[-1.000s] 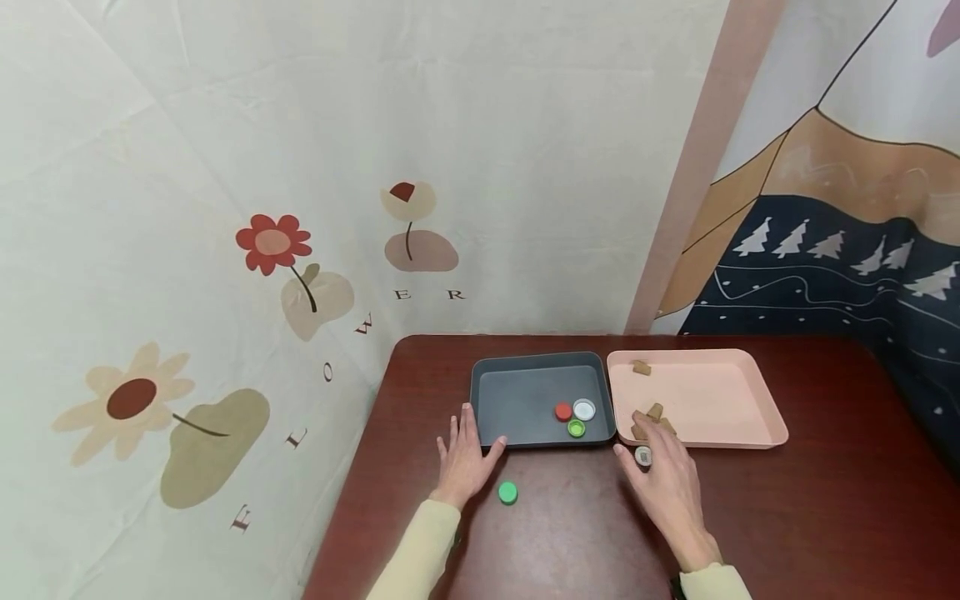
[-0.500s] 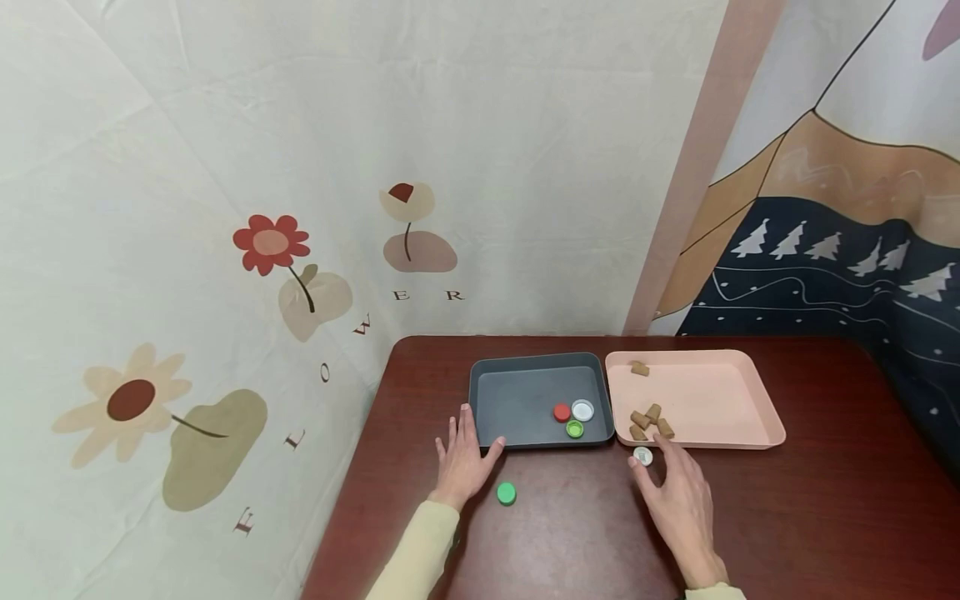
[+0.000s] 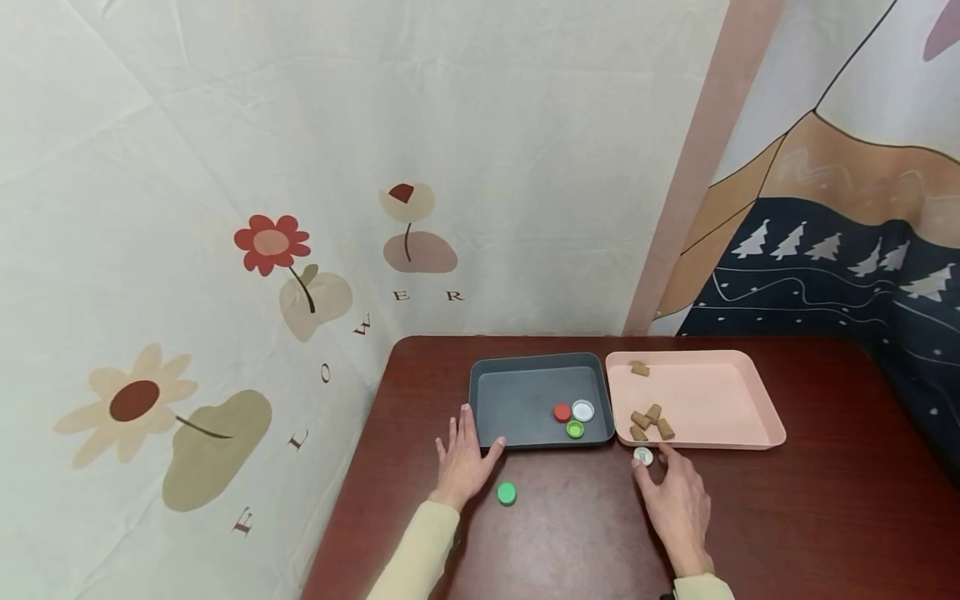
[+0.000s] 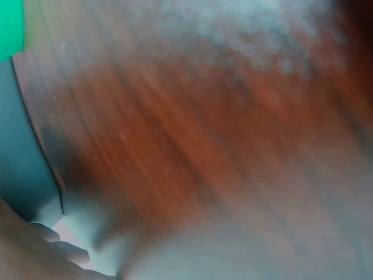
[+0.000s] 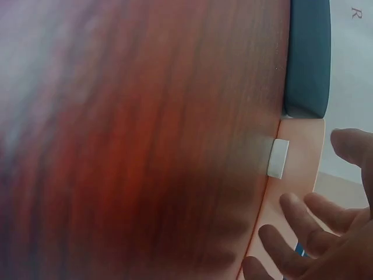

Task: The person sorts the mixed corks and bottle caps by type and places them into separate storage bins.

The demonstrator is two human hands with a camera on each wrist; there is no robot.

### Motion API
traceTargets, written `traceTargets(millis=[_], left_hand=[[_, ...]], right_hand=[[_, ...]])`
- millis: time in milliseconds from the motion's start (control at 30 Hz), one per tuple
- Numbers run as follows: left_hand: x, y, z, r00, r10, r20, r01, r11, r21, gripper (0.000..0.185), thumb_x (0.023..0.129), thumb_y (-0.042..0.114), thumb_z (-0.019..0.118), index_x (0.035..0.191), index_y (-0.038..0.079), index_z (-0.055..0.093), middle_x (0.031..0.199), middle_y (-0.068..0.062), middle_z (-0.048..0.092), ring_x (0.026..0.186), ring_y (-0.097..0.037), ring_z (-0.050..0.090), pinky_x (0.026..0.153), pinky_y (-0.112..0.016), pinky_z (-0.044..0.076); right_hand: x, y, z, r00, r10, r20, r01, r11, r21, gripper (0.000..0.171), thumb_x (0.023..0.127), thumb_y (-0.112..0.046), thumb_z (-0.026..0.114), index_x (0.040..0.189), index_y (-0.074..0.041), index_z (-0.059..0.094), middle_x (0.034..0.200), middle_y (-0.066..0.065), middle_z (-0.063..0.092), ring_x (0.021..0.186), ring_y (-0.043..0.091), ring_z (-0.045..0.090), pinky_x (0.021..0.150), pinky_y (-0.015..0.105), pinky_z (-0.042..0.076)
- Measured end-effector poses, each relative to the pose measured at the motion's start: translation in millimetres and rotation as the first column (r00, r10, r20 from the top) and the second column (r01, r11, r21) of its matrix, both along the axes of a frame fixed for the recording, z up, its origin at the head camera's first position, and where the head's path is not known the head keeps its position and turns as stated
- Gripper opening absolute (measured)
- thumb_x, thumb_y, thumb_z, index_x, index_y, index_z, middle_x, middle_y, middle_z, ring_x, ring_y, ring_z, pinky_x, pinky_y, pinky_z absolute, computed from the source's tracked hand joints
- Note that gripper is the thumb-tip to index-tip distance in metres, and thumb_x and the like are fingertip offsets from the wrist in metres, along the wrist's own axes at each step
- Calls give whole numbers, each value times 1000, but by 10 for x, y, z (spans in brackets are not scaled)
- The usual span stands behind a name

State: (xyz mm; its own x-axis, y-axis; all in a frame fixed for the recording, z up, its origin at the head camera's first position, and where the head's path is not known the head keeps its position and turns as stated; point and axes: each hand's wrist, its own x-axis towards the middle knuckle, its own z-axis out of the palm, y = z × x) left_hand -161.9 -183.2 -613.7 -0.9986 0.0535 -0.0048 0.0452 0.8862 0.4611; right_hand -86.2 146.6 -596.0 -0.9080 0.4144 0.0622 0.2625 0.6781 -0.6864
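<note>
My left hand (image 3: 463, 467) lies with fingers spread at the front left corner of the dark grey tray (image 3: 517, 383). Close to its right, a green bottle cap (image 3: 507, 494) sits on the table; in the left wrist view the green cap (image 4: 9, 26) shows at the top left. My right hand (image 3: 678, 504) hovers at the front edge of the pink tray (image 3: 720, 404), holding nothing. Just off its thumb and forefinger is a white cap (image 3: 643, 456) on the table. The right wrist view shows the white cap (image 5: 278, 158) apart from the loosely bent fingers (image 5: 303, 224).
Inside the grey tray are a red cap (image 3: 562, 412), a white cap (image 3: 582, 410) and a light green cap (image 3: 574, 429). Several brown corks (image 3: 666, 429) lie in the pink tray's left part. A printed cloth (image 3: 525, 167) hangs behind the dark red table (image 3: 570, 533).
My right hand has drawn back and slightly right from over the corks, uncovering them and the white cap. The left hand has stayed in place.
</note>
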Motion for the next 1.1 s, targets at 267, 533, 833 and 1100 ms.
traceTargets(millis=[267, 533, 833, 1100], left_hand=[[-5, -4, -1, 1000, -1, 5, 1, 1000, 4, 100, 100, 69, 47, 166, 4, 10, 173, -14, 14, 157, -40, 15, 117, -73, 12], [-15, -12, -19, 1000, -4, 13, 4, 1000, 5, 102, 99, 70, 48, 166, 5, 8, 173, -13, 13, 157, -39, 14, 117, -73, 11], [-29, -12, -39, 1000, 0, 11, 0, 1000, 7, 101, 99, 71, 46, 167, 6, 8, 173, -13, 13, 158, -38, 13, 118, -73, 10], [-21, -6, -27, 1000, 1, 7, -2, 1000, 16, 100, 99, 69, 48, 167, 6, 9, 173, -13, 14, 157, -38, 14, 118, -73, 10]], right_hand=[[-73, 11, -12, 989, 10, 150, -12, 1000, 11, 62, 94, -37, 71, 136, 7, 57, 130, 33, 56, 125, 58, 46, 94, 74, 35], [-144, -14, 9, 981, -10, 192, 4, 999, 32, 59, 92, -38, 74, 128, 7, 61, 125, 32, 55, 124, 58, 42, 93, 74, 34], [-191, -11, -7, 978, -3, 208, -13, 997, 76, 46, 92, -30, 74, 119, 6, 64, 117, 32, 55, 120, 59, 43, 90, 76, 35], [-177, 6, 0, 977, 20, 213, -37, 997, 73, 43, 93, -26, 72, 120, 7, 65, 121, 33, 55, 121, 60, 43, 90, 76, 36]])
